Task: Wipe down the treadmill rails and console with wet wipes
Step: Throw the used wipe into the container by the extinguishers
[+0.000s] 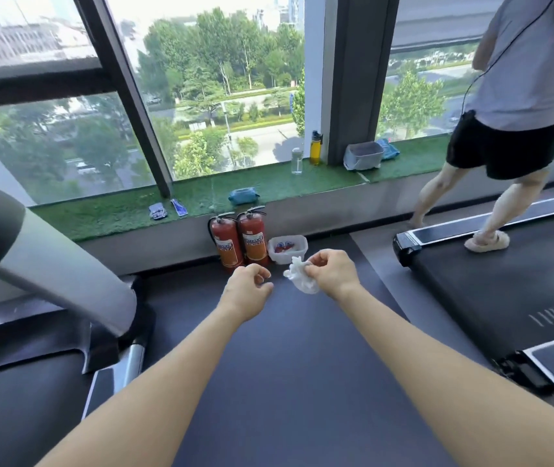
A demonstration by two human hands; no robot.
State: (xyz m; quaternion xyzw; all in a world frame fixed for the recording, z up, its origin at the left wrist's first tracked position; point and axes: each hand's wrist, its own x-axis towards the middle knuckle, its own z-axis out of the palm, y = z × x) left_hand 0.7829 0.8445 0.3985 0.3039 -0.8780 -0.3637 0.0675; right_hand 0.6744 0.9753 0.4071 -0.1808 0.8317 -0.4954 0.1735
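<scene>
My right hand [331, 273] pinches a crumpled white wet wipe [301, 277] that hangs from its fingertips over the dark floor. A short gap to the left, my left hand [248, 288] is held out with its fingers loosely curled and nothing in them. The grey treadmill rail [60, 261] slopes down at the left, above the treadmill's dark base [26, 335]. A blue pack of wet wipes [243, 195] lies on the green window ledge ahead.
Two red fire extinguishers [238, 242] and a white bin [287, 249] stand against the ledge wall just beyond my hands. Bottles [316, 148] and a grey container [363, 156] sit on the ledge. Another person [504, 129] steps on the second treadmill [491, 291] at right.
</scene>
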